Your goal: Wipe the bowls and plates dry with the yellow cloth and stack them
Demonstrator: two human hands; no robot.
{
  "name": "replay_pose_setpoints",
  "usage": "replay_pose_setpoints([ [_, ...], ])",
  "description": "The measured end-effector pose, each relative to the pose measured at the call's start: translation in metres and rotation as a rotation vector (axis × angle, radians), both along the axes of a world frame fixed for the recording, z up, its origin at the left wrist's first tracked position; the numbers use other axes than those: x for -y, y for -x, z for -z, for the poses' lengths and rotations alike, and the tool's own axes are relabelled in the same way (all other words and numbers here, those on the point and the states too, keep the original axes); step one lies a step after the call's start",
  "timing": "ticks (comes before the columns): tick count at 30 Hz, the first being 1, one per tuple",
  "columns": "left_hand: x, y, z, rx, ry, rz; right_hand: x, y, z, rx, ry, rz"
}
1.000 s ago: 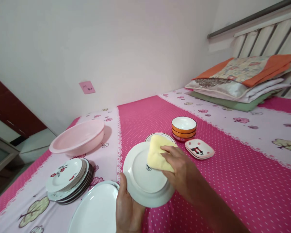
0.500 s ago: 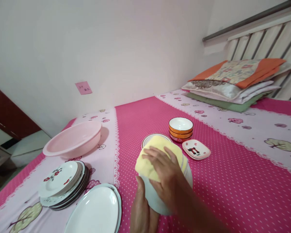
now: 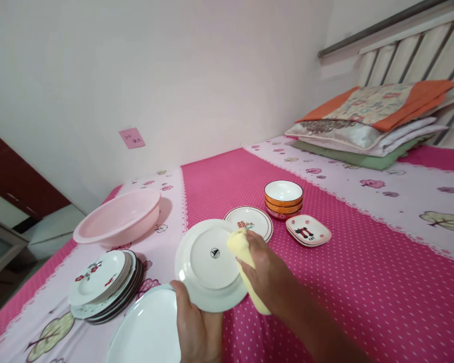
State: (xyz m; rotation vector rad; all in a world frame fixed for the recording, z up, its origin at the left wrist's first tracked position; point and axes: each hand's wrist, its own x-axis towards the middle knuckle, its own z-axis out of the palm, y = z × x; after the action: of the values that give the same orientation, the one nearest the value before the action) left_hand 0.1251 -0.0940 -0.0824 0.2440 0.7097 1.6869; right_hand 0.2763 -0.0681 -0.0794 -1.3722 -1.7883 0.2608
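My left hand (image 3: pixel 196 322) grips a round white plate (image 3: pixel 208 267) by its lower edge, thumb on the near face. The plate's underside faces me, with a small dark maker's mark in its middle. A yellow cloth (image 3: pixel 245 262) is bunched in my right hand (image 3: pixel 265 269), against the plate's right rim. Just behind lies a small plate (image 3: pixel 252 221) with a dark red rim line and a printed motif, partly covered by the held plate and the cloth. Under my left wrist sit white oval plates (image 3: pixel 147 327), partly hidden.
A stack of plates (image 3: pixel 98 282) stands at the left, with a pink basin (image 3: pixel 117 217) behind it. Orange bowls (image 3: pixel 283 199) are stacked beyond the small square cat dishes (image 3: pixel 309 231). Folded bedding and cushions (image 3: pixel 374 121) lie at the back right, by the headboard.
The plate has moved left and up, and its marked underside now shows. My right hand has drawn the cloth from across the plate to its right edge, uncovering the small plate behind.
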Motion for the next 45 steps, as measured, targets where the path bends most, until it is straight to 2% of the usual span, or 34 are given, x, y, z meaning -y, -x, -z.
replay_pose_setpoints([
  [6, -0.005, 0.026, -0.001, 0.027, -0.097, -0.036, 0.028, 0.052, 0.005, 0.296, -0.078, -0.032],
  [9, -0.005, 0.038, -0.003, 0.033, -0.123, 0.035, 0.036, 0.067, 0.005, 0.344, -0.196, -0.055],
  [11, -0.003, 0.04, -0.01, 0.04, -0.137, 0.085, 0.036, 0.068, 0.004, 0.325, -0.25, -0.057],
  [15, 0.003, 0.028, -0.029, -0.035, -0.128, 0.033, 0.032, 0.056, -0.005, 0.157, -0.318, -0.133],
  [17, 0.006, 0.022, -0.035, -0.12, -0.088, 0.065, 0.03, 0.049, -0.01, 0.066, -0.315, -0.178],
  [21, 0.009, 0.02, -0.031, -0.243, -0.047, 0.225, 0.02, 0.035, -0.013, -0.156, -0.154, -0.139],
  [24, 0.006, 0.023, -0.021, -0.317, -0.04, 0.314, 0.006, 0.021, -0.004, -0.49, 0.174, -0.096],
  [25, 0.004, 0.024, -0.017, -0.356, -0.025, 0.3, 0.001, 0.016, 0.0, -0.614, 0.279, -0.09],
  [27, 0.0, 0.029, -0.008, -0.461, 0.055, 0.163, -0.008, 0.005, 0.007, -0.835, 0.431, -0.07],
  [30, -0.007, 0.039, 0.007, -0.586, 0.204, -0.085, -0.018, -0.008, 0.01, -1.067, 0.504, -0.026],
  [31, -0.008, 0.043, 0.011, -0.606, 0.231, -0.103, -0.019, -0.012, 0.009, -1.119, 0.514, -0.023],
  [33, -0.011, 0.047, 0.016, -0.618, 0.238, -0.04, -0.019, -0.016, 0.004, -1.207, 0.535, -0.062],
  [36, -0.011, 0.045, 0.014, -0.57, 0.184, 0.133, -0.015, -0.017, -0.002, -1.295, 0.569, -0.145],
  [39, -0.009, 0.038, 0.008, -0.478, 0.142, 0.215, -0.013, -0.012, 0.0, -1.303, 0.602, -0.165],
  [42, -0.007, 0.036, 0.005, -0.416, 0.161, 0.189, -0.015, -0.009, 0.004, -1.254, 0.626, -0.191],
  [45, -0.01, 0.041, 0.006, -0.349, 0.188, 0.099, -0.011, -0.014, -0.006, -1.014, 0.624, -0.258],
])
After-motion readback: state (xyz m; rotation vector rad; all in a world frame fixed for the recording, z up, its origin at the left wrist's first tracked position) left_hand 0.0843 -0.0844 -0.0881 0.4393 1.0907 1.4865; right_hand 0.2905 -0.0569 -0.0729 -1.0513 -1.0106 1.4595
